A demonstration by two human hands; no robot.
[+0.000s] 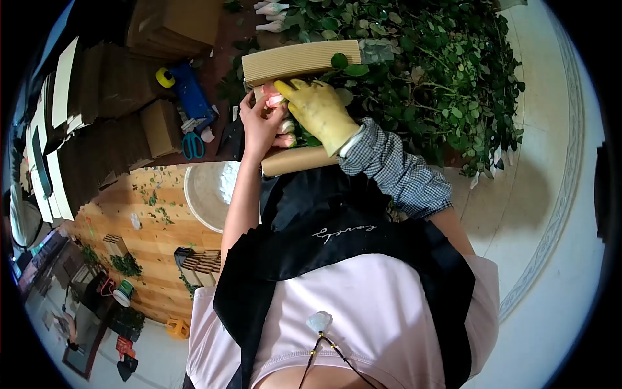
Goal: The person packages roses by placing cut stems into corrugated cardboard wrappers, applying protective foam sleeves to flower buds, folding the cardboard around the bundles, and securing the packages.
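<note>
Several pink-and-white roses (pixel 285 140) lie side by side between two pieces of corrugated cardboard, with their heads to the left. The upper cardboard piece (pixel 301 60) stands behind them, and the lower cardboard roll (pixel 298 161) lies nearest my body. My bare left hand (pixel 260 129) curls its fingers and thumb around a rose head (pixel 273 99) at the left end. My right hand (pixel 319 111), in a yellow rubber glove, reaches over the roses from the right. Its fingers are stretched out and touch the top rose heads; what lies under the palm is hidden.
A big heap of leafy rose stems (pixel 447 78) covers the table to the right. Blue scissors (pixel 192 146) and a blue tool (pixel 191 94) lie to the left, beside stacked cardboard (pixel 97 97). A white bucket (pixel 201 194) stands below the table's edge.
</note>
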